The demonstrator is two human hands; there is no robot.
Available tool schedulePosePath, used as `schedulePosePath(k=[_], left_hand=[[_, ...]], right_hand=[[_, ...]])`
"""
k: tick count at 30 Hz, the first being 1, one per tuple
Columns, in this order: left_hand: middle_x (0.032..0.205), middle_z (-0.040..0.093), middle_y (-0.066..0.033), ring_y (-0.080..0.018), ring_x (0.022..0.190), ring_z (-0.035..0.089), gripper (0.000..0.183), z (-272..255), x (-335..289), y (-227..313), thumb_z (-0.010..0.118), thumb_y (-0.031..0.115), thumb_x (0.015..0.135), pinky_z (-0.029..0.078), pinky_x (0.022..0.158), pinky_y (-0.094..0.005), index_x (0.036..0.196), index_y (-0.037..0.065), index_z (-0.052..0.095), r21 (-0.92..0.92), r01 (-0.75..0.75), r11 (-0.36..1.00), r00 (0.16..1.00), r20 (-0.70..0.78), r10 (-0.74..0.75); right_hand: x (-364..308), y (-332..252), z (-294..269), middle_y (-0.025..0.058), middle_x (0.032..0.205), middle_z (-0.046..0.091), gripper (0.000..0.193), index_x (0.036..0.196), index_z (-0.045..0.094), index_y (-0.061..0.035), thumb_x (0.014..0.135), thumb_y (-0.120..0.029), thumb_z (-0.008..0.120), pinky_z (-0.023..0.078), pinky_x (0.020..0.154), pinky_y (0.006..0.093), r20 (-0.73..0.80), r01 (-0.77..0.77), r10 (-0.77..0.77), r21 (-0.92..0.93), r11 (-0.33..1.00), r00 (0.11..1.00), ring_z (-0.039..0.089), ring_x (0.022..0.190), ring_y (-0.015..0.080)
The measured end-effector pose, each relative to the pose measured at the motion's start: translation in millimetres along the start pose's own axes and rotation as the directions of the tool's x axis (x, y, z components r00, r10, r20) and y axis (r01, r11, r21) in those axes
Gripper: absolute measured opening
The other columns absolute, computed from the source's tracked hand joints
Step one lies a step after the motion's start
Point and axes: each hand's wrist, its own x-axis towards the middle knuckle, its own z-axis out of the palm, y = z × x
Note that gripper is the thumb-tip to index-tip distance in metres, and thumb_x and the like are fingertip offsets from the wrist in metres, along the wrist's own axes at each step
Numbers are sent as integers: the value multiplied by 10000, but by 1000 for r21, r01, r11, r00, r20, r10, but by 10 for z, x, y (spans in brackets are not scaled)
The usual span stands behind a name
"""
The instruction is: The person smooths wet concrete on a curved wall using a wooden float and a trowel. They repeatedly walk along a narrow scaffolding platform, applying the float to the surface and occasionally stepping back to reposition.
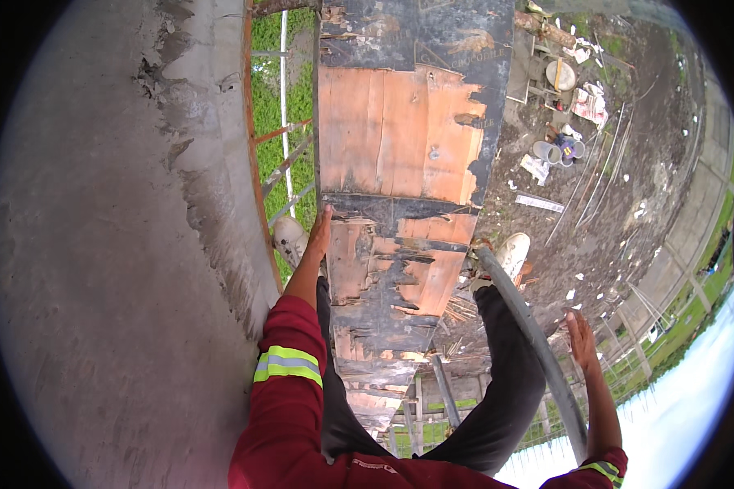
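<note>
A long, worn plywood board [387, 134] runs away from me, its black coating peeled off to bare orange-brown wood. My left hand [320, 235] is at the board's left edge, fingers straight and flat. Whether it presses on the board I cannot tell. My right hand [581, 338] is out to the right with fingers stretched, apart from anything and holding nothing. Between it and my right leg a grey metal pipe [534, 342] slants from the board's right edge down toward me. My feet in pale shoes [512, 254] are at either side of the board.
A grey concrete wall [122, 269] fills the left side, with orange-brown edging and thin metal bars beside it. Far below on the right, muddy ground [612, 179] holds buckets [548, 152], a round-topped container [560, 75], a white sack [590, 106] and scattered debris.
</note>
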Motion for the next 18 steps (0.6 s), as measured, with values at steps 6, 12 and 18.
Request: schedulePosePath(k=[6,12,18], left_hand=[[1429,530,-213,-325,1349,471,853,48,-2,95,378,707,967,319,1133,-391,1419,-7,498,-73,10,997,998,-60,-14],[1202,609,-167,-293,1133,556,687,99,-102,140,406,634,997,386,1024,-392,1217,9,585,-87,-45,995,982,-184,28],[1308,561,-252,-381,1257,507,795,42,13,44,368,674,989,345,1085,-413,1326,-32,512,49,-26,998,992,-121,32]], right_hand=[[1826,-477,1312,292,1341,564,754,1421,477,54,999,-571,478,405,1077,398,-41,58,-48,289,956,998,549,1258,366],[2757,-761,2437,221,1488,458,959,1497,372,63,953,-723,439,307,1164,377,60,-97,77,698,709,995,461,1355,295],[2716,-1008,2677,173,1363,567,915,1448,444,16,938,-744,450,402,1100,383,177,-186,61,888,421,982,564,1227,275]])
